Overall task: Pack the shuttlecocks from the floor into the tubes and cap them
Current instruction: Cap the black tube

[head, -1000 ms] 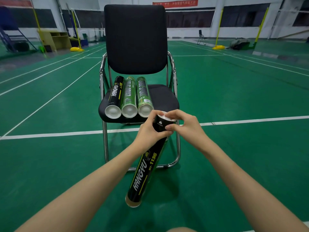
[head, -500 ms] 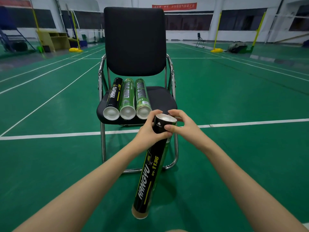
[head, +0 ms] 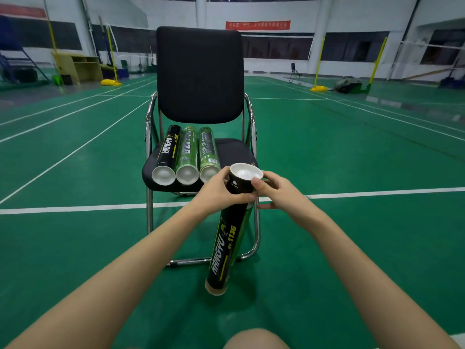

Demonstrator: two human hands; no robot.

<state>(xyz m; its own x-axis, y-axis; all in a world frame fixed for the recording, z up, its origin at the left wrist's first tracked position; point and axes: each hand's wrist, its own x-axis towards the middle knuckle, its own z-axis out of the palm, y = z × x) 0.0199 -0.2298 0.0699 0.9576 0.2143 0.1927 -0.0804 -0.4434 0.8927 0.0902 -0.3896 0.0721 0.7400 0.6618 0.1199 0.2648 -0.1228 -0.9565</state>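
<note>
I hold a black shuttlecock tube [head: 226,245] lettered in yellow and white almost upright in front of the chair, its lower end off the floor. My left hand [head: 221,191] grips its upper part. My right hand [head: 279,191] pinches the rim by the white cap [head: 246,171] seated in the top. A green tube seems to lie right behind the black one, mostly hidden. Three capped tubes lie side by side on the seat: one black [head: 168,153], two green [head: 188,154] [head: 207,152]. No loose shuttlecocks are in sight.
A black padded chair [head: 198,74] with a chrome frame stands straight ahead on the green court floor [head: 352,248], crossed by white lines. Yellow net posts, a wooden desk and bags stand far back. My knee shows at the bottom edge.
The tube has swung more upright, its lower end coming to the right, and the white cap face now shows at the top. Both hands keep their hold.
</note>
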